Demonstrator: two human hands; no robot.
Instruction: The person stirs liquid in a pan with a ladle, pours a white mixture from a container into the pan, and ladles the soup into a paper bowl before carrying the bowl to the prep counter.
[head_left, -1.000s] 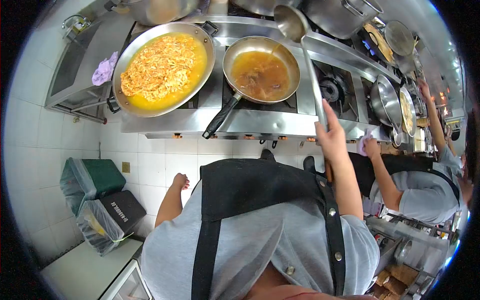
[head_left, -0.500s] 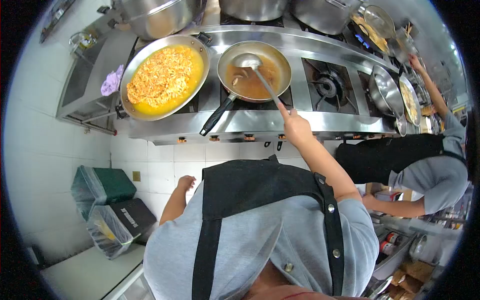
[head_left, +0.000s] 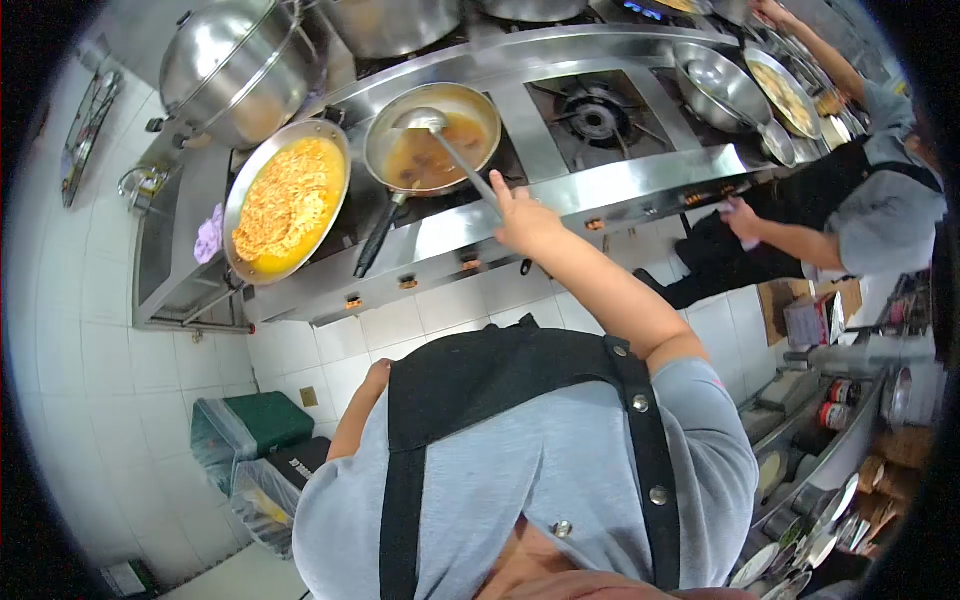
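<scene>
Right hand (head_left: 525, 224): pinching the ladle (head_left: 421, 119), forefinger extended. Ladle: bowl inside the pan (head_left: 488, 118), upper left of frame. Left hand (head_left: 379, 375): beside the apron (head_left: 470, 385); whether spread or pressed together, indiscernible.

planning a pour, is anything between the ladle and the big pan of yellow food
The ladle dips into the frying pan, whose rim stands in the way, then the big pan's; nothing visible stands between the two.
</scene>
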